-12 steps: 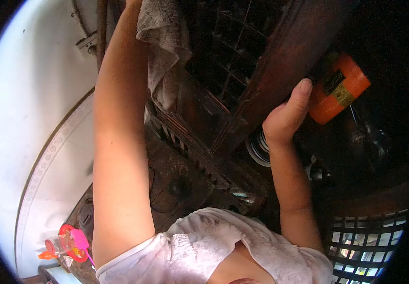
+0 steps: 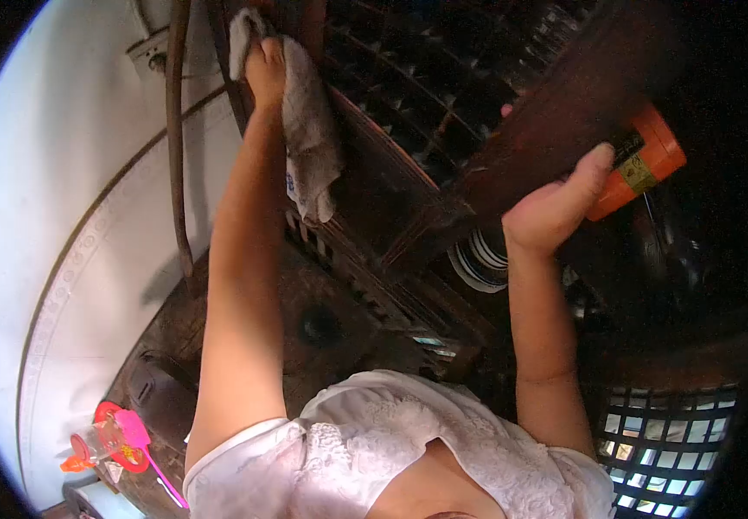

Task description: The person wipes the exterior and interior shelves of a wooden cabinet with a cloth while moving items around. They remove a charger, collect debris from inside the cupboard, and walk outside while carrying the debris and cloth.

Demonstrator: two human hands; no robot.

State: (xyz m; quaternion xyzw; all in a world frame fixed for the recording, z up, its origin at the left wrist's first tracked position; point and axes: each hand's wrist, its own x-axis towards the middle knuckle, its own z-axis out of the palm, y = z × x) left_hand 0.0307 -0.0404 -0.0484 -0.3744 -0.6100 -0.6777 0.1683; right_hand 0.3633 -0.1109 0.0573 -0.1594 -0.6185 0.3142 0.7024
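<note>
My left hand [image 2: 266,76] is closed on a grey cloth [image 2: 312,130] at the upper left, against a dark wooden piece of furniture [image 2: 383,138]. The cloth hangs down beside my wrist. On the right, my right hand [image 2: 556,208] grips a thick dark wooden frame [image 2: 530,130]; the thumb lies on the near side, and a fingertip shows at the far edge. The other fingers are hidden behind the wood. An orange container [image 2: 646,164] with a dark and yellow label is just beyond the thumb.
Striped round dishes [image 2: 479,262] sit below the frame. A black openwork basket [image 2: 668,445] is at the lower right. At the lower left are a clear bottle [image 2: 97,443] and a pink item [image 2: 134,428]. A curved brown rod [image 2: 175,138] runs along the pale wall.
My left hand has come into view with the cloth, lower than before. The frame and my right hand have shifted slightly right, covering more of the orange container.
</note>
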